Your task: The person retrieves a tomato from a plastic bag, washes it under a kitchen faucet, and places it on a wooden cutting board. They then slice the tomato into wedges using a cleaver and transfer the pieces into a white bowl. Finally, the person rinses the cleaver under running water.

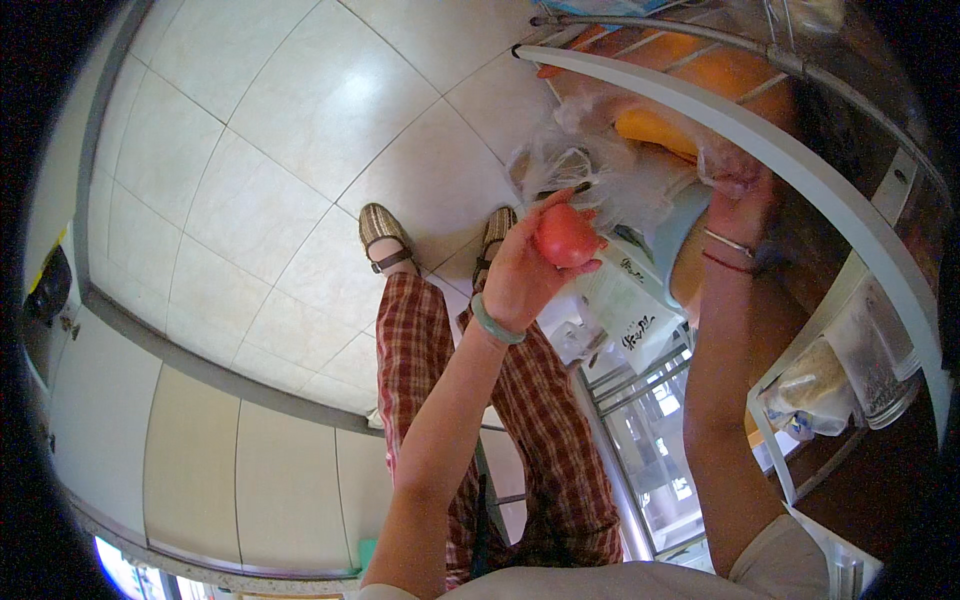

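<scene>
Nearby, a white rail [745, 118] skirts the right hand [740, 180].

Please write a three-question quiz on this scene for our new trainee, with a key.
1. Which hand holds the red tomato?
2. True or false: the right wrist is bare.
3. Which of these is nearest the right hand: A, a shoe; B, a clear plastic bag; C, the floor tiles?

Key:
1. The left hand.
2. False: it wears a silver bangle and a red cord.
3. B.
</scene>
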A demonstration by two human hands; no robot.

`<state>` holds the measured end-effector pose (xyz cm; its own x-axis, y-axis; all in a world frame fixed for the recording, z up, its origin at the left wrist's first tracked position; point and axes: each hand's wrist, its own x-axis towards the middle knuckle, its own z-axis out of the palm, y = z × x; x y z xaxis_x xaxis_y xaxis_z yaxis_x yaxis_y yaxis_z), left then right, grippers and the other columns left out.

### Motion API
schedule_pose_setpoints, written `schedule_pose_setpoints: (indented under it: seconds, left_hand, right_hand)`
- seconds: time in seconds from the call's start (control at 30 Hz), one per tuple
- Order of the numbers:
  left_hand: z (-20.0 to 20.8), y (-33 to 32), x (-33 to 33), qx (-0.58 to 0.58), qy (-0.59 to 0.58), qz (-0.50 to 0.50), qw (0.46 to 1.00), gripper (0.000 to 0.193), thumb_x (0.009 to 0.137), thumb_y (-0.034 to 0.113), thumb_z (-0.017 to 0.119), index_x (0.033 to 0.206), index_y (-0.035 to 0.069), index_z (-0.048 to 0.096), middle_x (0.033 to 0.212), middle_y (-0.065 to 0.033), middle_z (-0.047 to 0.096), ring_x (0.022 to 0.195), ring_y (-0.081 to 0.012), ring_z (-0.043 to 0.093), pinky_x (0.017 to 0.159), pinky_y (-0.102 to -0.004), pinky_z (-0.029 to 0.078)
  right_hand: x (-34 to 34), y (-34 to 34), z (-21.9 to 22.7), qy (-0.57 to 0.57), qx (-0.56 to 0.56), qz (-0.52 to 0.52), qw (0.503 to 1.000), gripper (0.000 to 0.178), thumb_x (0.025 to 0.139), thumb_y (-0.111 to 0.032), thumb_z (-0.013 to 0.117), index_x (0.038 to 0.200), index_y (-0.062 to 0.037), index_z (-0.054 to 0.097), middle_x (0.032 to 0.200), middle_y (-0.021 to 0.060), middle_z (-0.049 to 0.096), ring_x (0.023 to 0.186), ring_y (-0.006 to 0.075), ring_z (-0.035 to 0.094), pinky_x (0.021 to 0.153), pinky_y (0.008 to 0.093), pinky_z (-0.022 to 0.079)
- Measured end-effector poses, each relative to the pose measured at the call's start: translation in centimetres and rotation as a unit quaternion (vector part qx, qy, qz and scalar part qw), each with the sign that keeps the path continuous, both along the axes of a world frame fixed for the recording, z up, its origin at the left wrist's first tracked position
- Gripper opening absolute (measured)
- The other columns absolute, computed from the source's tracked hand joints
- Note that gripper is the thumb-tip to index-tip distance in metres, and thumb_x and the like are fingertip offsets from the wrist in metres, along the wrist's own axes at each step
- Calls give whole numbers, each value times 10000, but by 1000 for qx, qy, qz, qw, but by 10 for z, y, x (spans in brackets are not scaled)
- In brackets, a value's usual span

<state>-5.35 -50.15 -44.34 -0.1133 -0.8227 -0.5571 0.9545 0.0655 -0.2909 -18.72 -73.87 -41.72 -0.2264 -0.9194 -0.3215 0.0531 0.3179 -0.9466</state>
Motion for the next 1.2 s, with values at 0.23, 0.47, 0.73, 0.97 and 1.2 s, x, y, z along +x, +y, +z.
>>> schedule_pose_setpoints:
  seconds: [0.23,0.47,0.73,0.97,1.2]
  left_hand:
    - [-5,2,-9,72,-110,-38,991,530,975,372,499,1400,78,381,1304,-119,510,1185,-285,519,968,-471,470]
    - [-2,5,-2,81,-117,-31,989,468,995,344,478,1384,100,392,1303,-88,478,1175,-245,518,923,-449,501]
    - [-4,18,4,100,-152,-52,982,547,970,435,488,1388,98,383,1256,-105,513,1154,-274,538,936,-471,489]
    - [-4,25,9,95,-114,-17,989,458,997,380,453,1338,75,419,1239,-90,516,1123,-241,545,921,-453,500]
    - [-9,33,11,120,-124,8,985,380,986,370,470,1160,39,536,1175,-137,576,1030,-285,602,905,-463,512]
  right_hand:
    - [-64,20,-71,372,113,311,867,315,897,-352,638,1080,-95,643,1017,-16,612,837,99,531,696,229,425]
    - [-92,32,-102,420,48,232,876,404,909,-425,585,1137,-92,574,1095,16,561,930,160,499,799,294,407]
    - [-61,45,-43,201,-10,242,949,603,932,-389,569,1401,-61,378,1326,130,482,1199,298,459,1079,412,340]
    - [4,53,16,497,-126,290,808,633,841,-230,703,1350,14,416,1290,191,510,1205,294,465,1052,396,359]
    - [45,99,41,536,-179,451,691,287,910,-150,596,1160,-9,597,1244,185,551,1133,327,536,990,407,416]
